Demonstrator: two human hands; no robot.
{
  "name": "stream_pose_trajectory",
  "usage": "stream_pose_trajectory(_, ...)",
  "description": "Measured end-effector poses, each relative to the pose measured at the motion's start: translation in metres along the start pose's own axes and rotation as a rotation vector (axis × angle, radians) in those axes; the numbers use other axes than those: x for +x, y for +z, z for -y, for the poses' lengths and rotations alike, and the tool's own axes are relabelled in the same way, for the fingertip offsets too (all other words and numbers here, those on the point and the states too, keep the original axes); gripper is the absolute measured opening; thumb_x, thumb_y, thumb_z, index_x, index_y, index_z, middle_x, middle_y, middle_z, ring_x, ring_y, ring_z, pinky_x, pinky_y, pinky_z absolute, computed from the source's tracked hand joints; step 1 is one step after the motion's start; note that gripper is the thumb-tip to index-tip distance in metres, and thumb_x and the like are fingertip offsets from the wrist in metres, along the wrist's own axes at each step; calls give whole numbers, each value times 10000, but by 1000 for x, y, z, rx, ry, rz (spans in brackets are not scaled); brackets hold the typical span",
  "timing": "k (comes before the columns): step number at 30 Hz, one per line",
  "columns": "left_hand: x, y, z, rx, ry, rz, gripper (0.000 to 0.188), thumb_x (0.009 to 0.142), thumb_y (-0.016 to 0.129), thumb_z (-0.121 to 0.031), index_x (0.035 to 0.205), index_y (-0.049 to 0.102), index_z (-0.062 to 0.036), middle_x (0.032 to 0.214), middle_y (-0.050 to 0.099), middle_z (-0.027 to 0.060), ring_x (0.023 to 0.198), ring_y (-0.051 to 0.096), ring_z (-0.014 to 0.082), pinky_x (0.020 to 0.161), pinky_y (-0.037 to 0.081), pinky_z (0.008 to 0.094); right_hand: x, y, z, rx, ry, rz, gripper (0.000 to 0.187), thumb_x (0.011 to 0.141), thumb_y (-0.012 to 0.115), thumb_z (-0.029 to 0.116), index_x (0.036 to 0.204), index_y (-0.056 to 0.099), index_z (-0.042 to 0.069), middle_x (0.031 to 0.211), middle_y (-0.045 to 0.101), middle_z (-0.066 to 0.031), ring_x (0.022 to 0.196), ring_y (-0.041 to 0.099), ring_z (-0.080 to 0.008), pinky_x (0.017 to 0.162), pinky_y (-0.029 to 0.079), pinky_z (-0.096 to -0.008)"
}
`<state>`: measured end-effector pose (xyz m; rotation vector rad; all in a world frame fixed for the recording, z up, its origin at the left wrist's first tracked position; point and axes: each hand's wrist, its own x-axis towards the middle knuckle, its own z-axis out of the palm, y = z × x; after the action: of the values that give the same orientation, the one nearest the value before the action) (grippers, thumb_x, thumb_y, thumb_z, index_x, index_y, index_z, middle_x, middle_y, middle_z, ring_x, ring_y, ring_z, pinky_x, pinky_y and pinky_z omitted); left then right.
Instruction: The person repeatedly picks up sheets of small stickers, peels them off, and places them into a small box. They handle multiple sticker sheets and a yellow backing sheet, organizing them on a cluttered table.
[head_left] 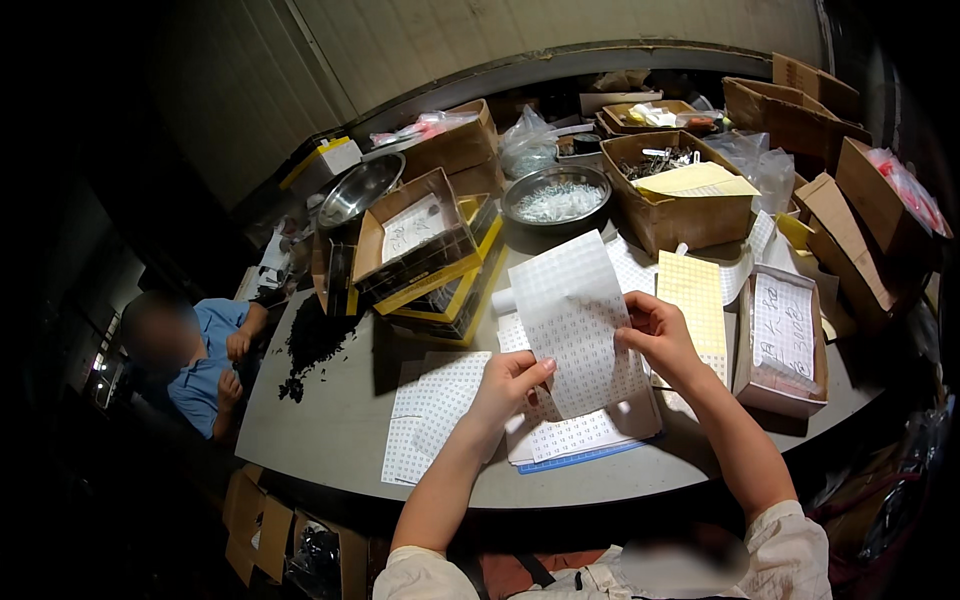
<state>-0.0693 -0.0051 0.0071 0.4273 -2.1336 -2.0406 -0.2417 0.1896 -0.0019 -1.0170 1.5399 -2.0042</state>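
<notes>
Between my two hands a white sheet of printed stickers is held up, tilted over the table. My left hand pinches its lower left edge between thumb and fingers. On the right edge, my right hand grips it the same way. Beneath it lies a stack of similar printed sheets on a blue-edged board. More printed sheets lie to the left of the stack. A yellow sheet of stickers lies just beyond my right hand.
A pile of small black parts lies on the table's left. Behind stand stacked black-and-yellow boxes, a metal bowl of clear pieces and a carton. At right is a white box. A person in blue sits left.
</notes>
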Motion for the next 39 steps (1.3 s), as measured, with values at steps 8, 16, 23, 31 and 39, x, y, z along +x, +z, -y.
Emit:
stream_pose_trajectory(8, 0, -3, 0, -9, 69, -8, 282, 970, 671, -263, 868, 732, -7, 749, 667, 32, 658, 554, 87, 612, 447, 250, -1, 1, 3, -7, 41, 47, 326, 837, 635, -36, 1162, 613, -53, 948, 695, -54, 825, 653, -102, 759, 522, -253)
stream_pose_trajectory(16, 3, -7, 0, 6, 138, -18, 294, 966, 680, -253, 799, 706, -11, 728, 653, 28, 655, 570, 97, 596, 465, 262, -2, -2, 0, -72, 65, 67, 341, 842, 648, -37, 1180, 607, -57, 984, 700, -58, 863, 660, -100, 780, 528, -247)
stream_pose_trajectory(23, 2, -11, -3, 12, 189, -32, 277, 970, 668, -235, 818, 710, -7, 746, 656, 30, 691, 585, 103, 604, 475, 267, -2, -1, -2, -77, 61, 74, 368, 846, 646, -40, 1211, 600, -64, 1027, 702, -73, 909, 667, -111, 827, 535, -256)
stream_pose_trajectory(31, 0, -4, -13, 3, 251, -137, 263, 921, 642, -202, 778, 700, 11, 690, 648, 36, 610, 565, 105, 580, 428, 252, -2, -1, -4, -74, 70, 90, 387, 845, 655, -34, 1226, 596, -67, 1030, 702, -73, 916, 665, -114, 831, 535, -260)
stream_pose_trajectory(39, 2, -15, 0, -89, 253, -96, 240, 919, 630, -148, 745, 697, 3, 711, 666, 41, 678, 598, 115, 612, 469, 268, -3, 3, 10, 75, 128, 110, 394, 845, 729, 83, 1210, 638, -33, 991, 716, -85, 924, 674, -152, 853, 529, -308)
